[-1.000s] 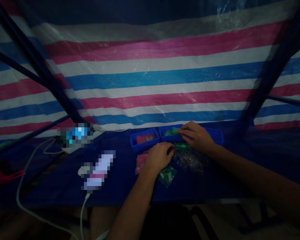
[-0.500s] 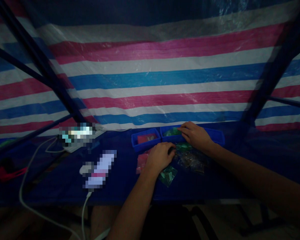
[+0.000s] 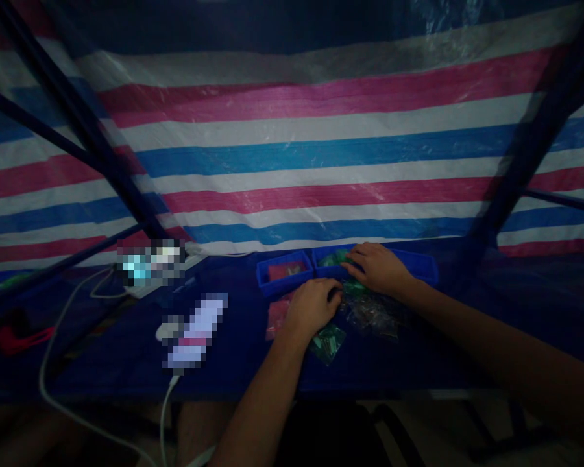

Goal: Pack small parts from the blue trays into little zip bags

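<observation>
My left hand [image 3: 315,302] is closed, fingers curled downward, between a pink plastic bag [image 3: 276,318] and a small green zip bag [image 3: 329,344]. What its fingertips grip, if anything, is hidden. My right hand [image 3: 382,267] reaches over the front rim of the long blue bin [image 3: 421,264], fingers bent and apart beside the green bags [image 3: 335,257] inside it. I make out nothing held in it. Under and in front of that hand lie another green bag [image 3: 354,287] and a pile of clear bags [image 3: 374,314] with small pieces, too dark to name.
A smaller blue bin [image 3: 285,282] holds pink bags. To the left lie a phone [image 3: 197,331] with a cable [image 3: 164,408], a round pale object [image 3: 169,329] and a white power strip [image 3: 150,285]. Blue metal bars [image 3: 530,149] and a striped tarp [image 3: 321,155] stand behind the table.
My right hand has dropped very slightly at the bin's rim. My left hand stays nearly where it was; the bags and bins have not visibly moved.
</observation>
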